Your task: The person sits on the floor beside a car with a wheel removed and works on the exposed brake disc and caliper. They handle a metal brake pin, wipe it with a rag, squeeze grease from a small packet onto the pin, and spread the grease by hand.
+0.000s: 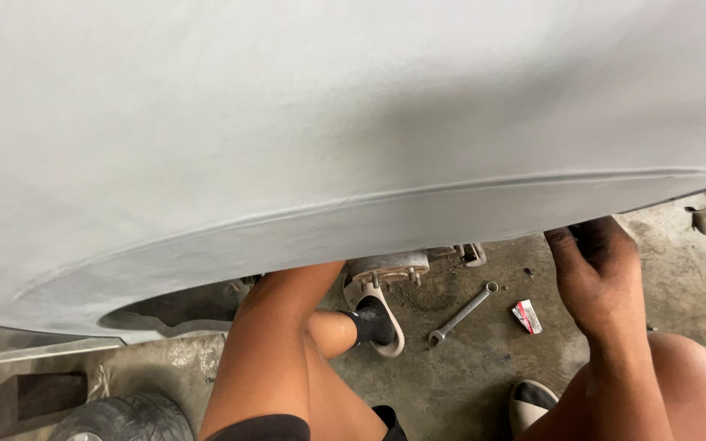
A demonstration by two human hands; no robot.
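A large grey car body panel (304, 139) fills the upper part of the view. My left arm (275, 343) reaches up under its wheel arch, and my left hand is hidden behind the panel. My right hand (596, 273), smeared with dark grime, rests at the panel's lower edge on the right. Its fingertips go under the edge, so its grip is unclear. A bare wheel hub with studs (387, 269) shows just below the panel, between my arms.
A combination wrench (461, 313) and a small red and white packet (527, 316) lie on the stained concrete floor (467, 367). My foot in a black sock and beige slipper (376, 325) is by the hub. A tyre (128, 418) and a dark block (34, 396) sit at the bottom left.
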